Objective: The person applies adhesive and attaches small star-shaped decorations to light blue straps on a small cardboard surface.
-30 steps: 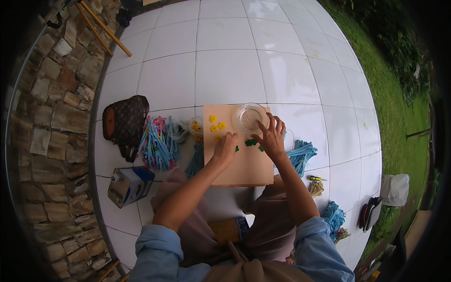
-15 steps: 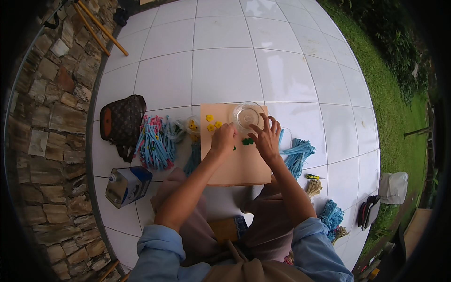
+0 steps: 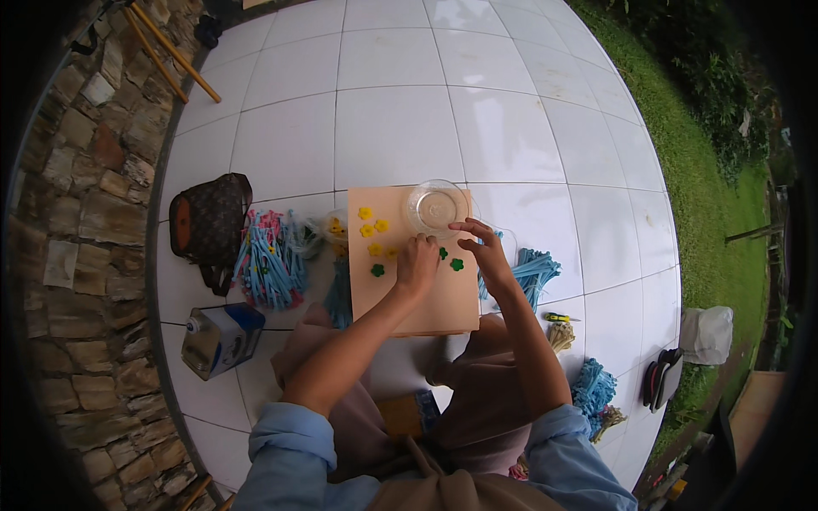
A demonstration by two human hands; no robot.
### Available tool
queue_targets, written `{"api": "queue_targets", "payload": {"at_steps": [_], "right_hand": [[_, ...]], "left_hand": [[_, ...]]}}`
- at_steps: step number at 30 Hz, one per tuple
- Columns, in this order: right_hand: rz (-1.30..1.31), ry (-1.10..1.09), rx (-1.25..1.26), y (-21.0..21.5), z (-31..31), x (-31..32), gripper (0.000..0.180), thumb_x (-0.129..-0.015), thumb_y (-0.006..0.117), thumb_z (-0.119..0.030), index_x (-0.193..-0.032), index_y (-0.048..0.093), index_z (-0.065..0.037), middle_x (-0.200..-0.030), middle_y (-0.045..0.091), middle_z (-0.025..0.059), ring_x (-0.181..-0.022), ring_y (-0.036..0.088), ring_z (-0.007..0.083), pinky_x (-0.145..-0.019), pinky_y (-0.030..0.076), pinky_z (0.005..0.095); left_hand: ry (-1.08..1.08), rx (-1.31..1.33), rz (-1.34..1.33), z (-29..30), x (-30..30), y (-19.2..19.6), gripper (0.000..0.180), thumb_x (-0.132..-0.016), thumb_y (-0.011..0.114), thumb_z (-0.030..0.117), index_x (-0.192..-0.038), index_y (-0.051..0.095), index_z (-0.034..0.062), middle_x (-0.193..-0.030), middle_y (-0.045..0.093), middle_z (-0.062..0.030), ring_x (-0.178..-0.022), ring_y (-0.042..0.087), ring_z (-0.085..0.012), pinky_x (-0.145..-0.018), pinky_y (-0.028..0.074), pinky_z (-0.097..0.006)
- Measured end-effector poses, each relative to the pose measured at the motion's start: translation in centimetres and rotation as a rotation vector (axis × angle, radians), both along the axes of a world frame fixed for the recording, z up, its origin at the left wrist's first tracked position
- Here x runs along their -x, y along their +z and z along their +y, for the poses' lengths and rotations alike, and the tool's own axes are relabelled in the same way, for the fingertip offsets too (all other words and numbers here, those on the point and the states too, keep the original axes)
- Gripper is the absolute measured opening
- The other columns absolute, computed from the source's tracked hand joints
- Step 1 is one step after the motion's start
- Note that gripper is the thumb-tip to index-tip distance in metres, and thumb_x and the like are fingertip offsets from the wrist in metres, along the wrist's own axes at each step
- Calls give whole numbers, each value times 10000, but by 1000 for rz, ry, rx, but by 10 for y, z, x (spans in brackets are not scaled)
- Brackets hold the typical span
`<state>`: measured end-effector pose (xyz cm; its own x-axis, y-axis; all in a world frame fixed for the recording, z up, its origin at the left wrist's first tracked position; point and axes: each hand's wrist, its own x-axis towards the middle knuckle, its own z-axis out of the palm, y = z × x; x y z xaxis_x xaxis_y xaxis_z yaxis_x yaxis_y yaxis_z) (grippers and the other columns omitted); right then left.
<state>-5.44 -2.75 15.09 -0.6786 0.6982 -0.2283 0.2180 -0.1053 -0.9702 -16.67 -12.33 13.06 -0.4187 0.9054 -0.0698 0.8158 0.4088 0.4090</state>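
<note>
A tan board [image 3: 413,311] lies across in front of me. My left hand [image 3: 418,266] is over its middle, fingers drawn together and pointing down beside a small green flower piece [image 3: 442,253]; whatever is under the fingertips is hidden. To its right, my right hand [image 3: 486,250] is held with thumb and forefinger apart, close to the rim of a clear round dish [image 3: 435,209] at the board's far edge. Another green flower piece [image 3: 457,265] lies between the hands. Several yellow flower pieces [image 3: 366,231] and a green one [image 3: 377,270] are left of my left hand.
Bundles of blue and pink stems [image 3: 271,260], a brown bag [image 3: 210,223] and a metal can [image 3: 221,341] stand at the left. On the right are blue stems [image 3: 535,271], a yellow-handled screwdriver [image 3: 558,318] and a blue bunch [image 3: 594,387]. A stone wall [image 3: 94,272] borders the tiles.
My left hand has moved right and nearer, uncovering yellow pieces and a green one. My right hand's fingers have drawn in from over the dish. The whole view has shifted slightly.
</note>
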Motion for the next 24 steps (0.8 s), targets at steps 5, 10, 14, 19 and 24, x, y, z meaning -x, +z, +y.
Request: {"api": "queue_targets", "payload": {"at_steps": [5, 10, 14, 19, 24], "right_hand": [[-472, -23, -845, -9, -7, 7, 362, -732, 660, -236, -1083, 608, -164, -1248, 375, 146, -1149, 323, 343, -956, 270, 451], [-522, 27, -1050, -20, -10, 13, 464, -711, 681, -322, -1135, 570, -171, -1278, 337, 127, -1156, 314, 337, -947, 260, 486], [-539, 45, -1115, -23, -7, 10, 446, -719, 667, -320, -1133, 571, -182, -1277, 337, 118, -1163, 310, 328, -953, 246, 496], [-560, 71, -1173, -18, -9, 13, 385, -740, 646, -291, -1113, 580, -216, -1276, 341, 101, -1168, 314, 310, -963, 237, 502], [-556, 80, -1165, -16, -13, 19, 339, -738, 645, -234, -1073, 594, -230, -1275, 339, 100, -1176, 310, 305, -964, 248, 503]], "left_hand": [[-35, -41, 146, -2, -3, -5, 175, -718, 664, 114, -831, 570, 21, -881, 566, -119, -830, 594, -267, -669, 513, -327], [51, -121, -194, -5, 11, -3, 161, -685, 678, 68, -803, 572, 39, -772, 596, -110, -727, 610, -250, -612, 499, -341], [83, -108, -448, -4, 31, 9, 109, -681, 672, 50, -758, 596, 33, -680, 635, -90, -641, 629, -202, -588, 496, -303], [60, -87, -565, -8, 50, 8, 87, -688, 653, 42, -770, 628, 28, -709, 660, -85, -646, 643, -162, -582, 505, -272], [40, -8, -633, -8, 49, 1, 114, -704, 634, 29, -818, 640, 25, -744, 663, -88, -670, 645, -153, -618, 515, -251]]}}
